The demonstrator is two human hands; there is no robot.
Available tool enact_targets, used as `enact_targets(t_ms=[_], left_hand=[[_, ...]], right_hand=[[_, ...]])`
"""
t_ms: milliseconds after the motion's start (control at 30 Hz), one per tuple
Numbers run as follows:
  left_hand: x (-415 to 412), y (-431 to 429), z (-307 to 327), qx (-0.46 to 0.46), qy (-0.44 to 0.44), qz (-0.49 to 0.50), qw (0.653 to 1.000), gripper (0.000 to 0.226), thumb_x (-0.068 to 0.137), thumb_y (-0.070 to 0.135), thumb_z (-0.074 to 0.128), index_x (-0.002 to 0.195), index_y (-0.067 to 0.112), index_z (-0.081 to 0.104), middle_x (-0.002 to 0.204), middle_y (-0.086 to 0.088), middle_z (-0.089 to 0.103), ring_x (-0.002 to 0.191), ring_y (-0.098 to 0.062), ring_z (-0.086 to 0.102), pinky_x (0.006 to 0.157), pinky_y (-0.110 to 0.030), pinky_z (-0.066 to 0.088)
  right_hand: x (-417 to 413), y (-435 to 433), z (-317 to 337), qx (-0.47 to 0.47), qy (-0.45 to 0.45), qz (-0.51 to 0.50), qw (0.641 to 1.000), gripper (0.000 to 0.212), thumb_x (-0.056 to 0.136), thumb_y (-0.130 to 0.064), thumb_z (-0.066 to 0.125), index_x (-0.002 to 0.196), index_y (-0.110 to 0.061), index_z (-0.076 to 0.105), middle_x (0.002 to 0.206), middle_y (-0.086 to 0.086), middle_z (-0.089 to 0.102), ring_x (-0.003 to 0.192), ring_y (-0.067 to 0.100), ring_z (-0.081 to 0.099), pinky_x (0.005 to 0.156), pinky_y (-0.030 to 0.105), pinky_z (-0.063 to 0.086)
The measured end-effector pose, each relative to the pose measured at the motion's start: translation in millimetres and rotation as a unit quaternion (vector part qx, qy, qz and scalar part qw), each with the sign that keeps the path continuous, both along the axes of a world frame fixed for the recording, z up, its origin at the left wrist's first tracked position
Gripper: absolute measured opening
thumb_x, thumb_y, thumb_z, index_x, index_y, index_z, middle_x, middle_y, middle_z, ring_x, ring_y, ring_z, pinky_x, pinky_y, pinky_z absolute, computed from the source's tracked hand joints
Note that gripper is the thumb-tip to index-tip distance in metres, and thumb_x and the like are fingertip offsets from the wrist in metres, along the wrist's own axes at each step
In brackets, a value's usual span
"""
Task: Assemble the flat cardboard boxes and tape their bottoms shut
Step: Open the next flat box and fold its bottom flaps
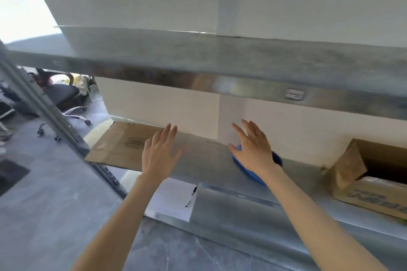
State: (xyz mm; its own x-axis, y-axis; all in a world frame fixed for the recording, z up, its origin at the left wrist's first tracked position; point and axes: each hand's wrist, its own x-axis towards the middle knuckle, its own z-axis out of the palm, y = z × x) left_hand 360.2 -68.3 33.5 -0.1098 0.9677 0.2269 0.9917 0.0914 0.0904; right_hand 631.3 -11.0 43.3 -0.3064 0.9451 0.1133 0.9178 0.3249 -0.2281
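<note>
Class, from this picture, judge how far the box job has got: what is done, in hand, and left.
Done: little that shows. One box at the right is formed and open; its bottom is hidden. In hand: the left hand and right hand, both open, reach toward the flat cardboard on the shelf, holding nothing. Left: folding that cardboard up and taping its bottom.

Bare left hand (161,152), bare right hand (253,149).
</note>
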Motion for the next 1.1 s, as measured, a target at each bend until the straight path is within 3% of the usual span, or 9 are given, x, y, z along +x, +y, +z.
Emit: enact_targets(t_ms=[100, 267, 533, 833, 967, 1100], left_hand=[[-70, 9, -7, -0.012, -0.011, 0.0, 1.0, 0.057, 0.095, 0.057, 0.042, 0.148, 0.038, 0.029, 0.159, 0.006, 0.032, 0.141, -0.021, 0.036, 0.109, -0.042, 0.032], [-179, 25, -29, -0.085, -0.032, 0.031, 0.995, 0.072, 0.095, 0.068, 0.035, 0.156, 0.035, 0.016, 0.164, 0.012, 0.014, 0.149, -0.015, 0.019, 0.117, -0.039, 0.02], [-286, 52, -78, -0.159, -0.071, 0.082, 0.981, 0.076, 0.094, 0.068, 0.035, 0.157, 0.032, 0.014, 0.165, 0.006, 0.015, 0.148, -0.023, 0.024, 0.115, -0.044, 0.025], [-326, 74, -110, -0.191, -0.171, 0.134, 0.957, 0.088, 0.082, 0.075, 0.043, 0.155, 0.034, 0.016, 0.165, 0.003, 0.014, 0.145, -0.028, 0.029, 0.115, -0.049, 0.027], [-327, 78, -113, -0.164, -0.211, 0.142, 0.953, 0.094, 0.079, 0.077, 0.048, 0.155, 0.03, 0.022, 0.154, -0.004, 0.039, 0.138, -0.03, 0.037, 0.111, -0.05, 0.033], [-320, 70, -104, -0.133, -0.263, 0.143, 0.945, 0.1, 0.074, 0.078, 0.059, 0.155, 0.028, 0.025, 0.15, -0.008, 0.044, 0.136, -0.031, 0.037, 0.11, -0.051, 0.033]], right_hand=[[-71, 6, -9, -0.019, 0.01, -0.006, 1.0, 0.065, 0.101, -0.047, 0.043, 0.157, -0.025, 0.019, 0.165, 0.004, 0.01, 0.151, 0.026, 0.009, 0.119, 0.039, 0.014], [-168, 8, -26, -0.058, 0.011, -0.014, 0.998, 0.065, 0.099, -0.05, 0.045, 0.155, -0.023, 0.025, 0.159, 0.004, 0.027, 0.143, 0.026, 0.026, 0.113, 0.039, 0.029], [-261, 23, -65, -0.146, -0.01, 0.006, 0.989, 0.069, 0.099, -0.052, 0.044, 0.157, -0.023, 0.02, 0.156, 0.002, 0.031, 0.141, 0.024, 0.03, 0.11, 0.038, 0.032], [-312, 39, -97, -0.219, -0.001, -0.006, 0.976, 0.079, 0.098, -0.058, 0.045, 0.158, -0.023, 0.008, 0.159, 0.005, 0.025, 0.144, 0.025, 0.026, 0.112, 0.041, 0.035], [-319, 43, -99, -0.224, 0.039, -0.016, 0.974, 0.081, 0.097, -0.056, 0.048, 0.159, -0.023, 0.007, 0.161, 0.006, 0.022, 0.146, 0.026, 0.023, 0.116, 0.042, 0.032], [-318, 40, -93, -0.211, 0.08, -0.021, 0.974, 0.082, 0.097, -0.055, 0.05, 0.158, -0.024, 0.006, 0.161, 0.007, 0.024, 0.145, 0.025, 0.026, 0.114, 0.042, 0.034]])
